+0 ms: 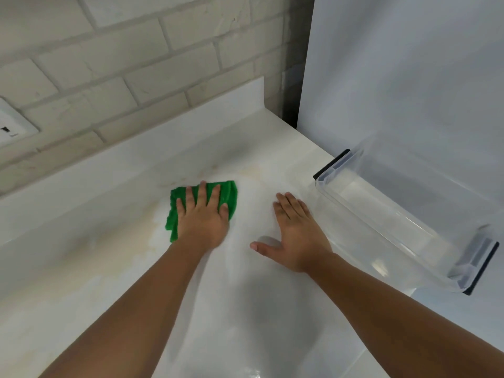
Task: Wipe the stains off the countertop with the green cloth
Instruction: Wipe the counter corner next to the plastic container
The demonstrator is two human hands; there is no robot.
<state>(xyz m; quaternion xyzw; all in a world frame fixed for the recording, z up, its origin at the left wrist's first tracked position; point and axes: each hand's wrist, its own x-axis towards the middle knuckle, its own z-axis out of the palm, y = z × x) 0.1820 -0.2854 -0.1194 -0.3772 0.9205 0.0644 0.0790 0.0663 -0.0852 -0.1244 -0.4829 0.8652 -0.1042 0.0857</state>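
Green cloth (229, 193) flat on pale countertop (95, 268), pinned under spread-fingered left hand (201, 218) amid faint yellowish stains (141, 236). Right hand (296, 233) empty, splayed palm-down near clear plastic bin (395, 222).

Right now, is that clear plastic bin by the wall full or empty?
Empty: the clear plastic bin shows only its own see-through walls and floor.

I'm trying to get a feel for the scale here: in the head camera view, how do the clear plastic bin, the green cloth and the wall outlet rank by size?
Largest to smallest, as they look:
1. Clear plastic bin
2. Green cloth, partly hidden under the left hand
3. Wall outlet, cut off by the frame edge and farther away, so its rank against the cloth is unsure.
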